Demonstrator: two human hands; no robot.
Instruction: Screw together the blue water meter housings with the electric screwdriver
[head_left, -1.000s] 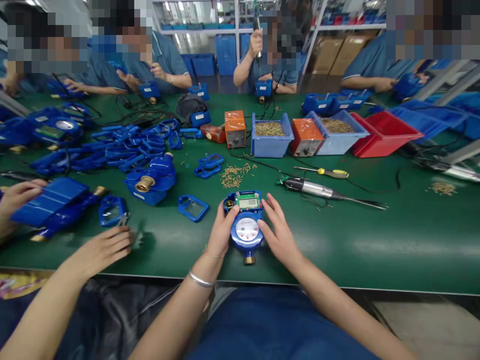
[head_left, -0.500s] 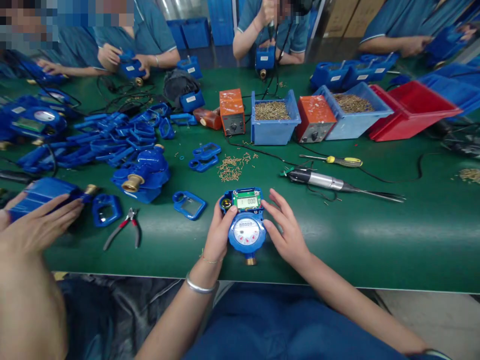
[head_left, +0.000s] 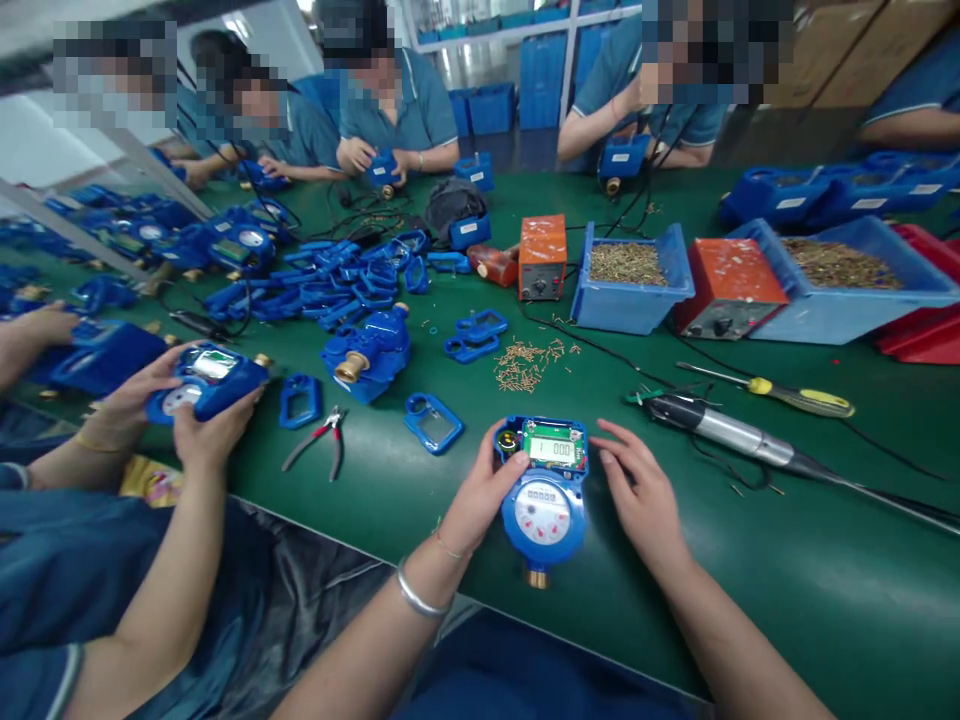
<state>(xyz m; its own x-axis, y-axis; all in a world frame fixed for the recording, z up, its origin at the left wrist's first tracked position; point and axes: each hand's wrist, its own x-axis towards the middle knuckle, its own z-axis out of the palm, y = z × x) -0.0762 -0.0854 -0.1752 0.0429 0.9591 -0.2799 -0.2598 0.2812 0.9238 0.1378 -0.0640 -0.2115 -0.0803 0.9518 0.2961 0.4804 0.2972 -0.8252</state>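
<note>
Nearest to me, a silver bangle circles the wrist of the worker's left hand, which is curled round the left side of a blue water meter, thumb on top beside its lit display. The meter lies face up on the green tabletop, brass end toward the worker. The right hand is open and holds nothing, fingers loosely spread just beside the meter's right edge; I can't tell whether a fingertip touches it. Over on the left, a co-worker grips another blue meter in both hands, near red-and-grey pliers lying spread. Past the meter are a blue frame cover, a silver electric screwdriver and a loose heap of brass-coloured screws, with a yellow-handled screwdriver to the right. Behind these sit a jumble of blue frames, two orange control boxes and blue bins filled with screws. Across the table, more people in blue-grey shirts bend over meters of their own.
</note>
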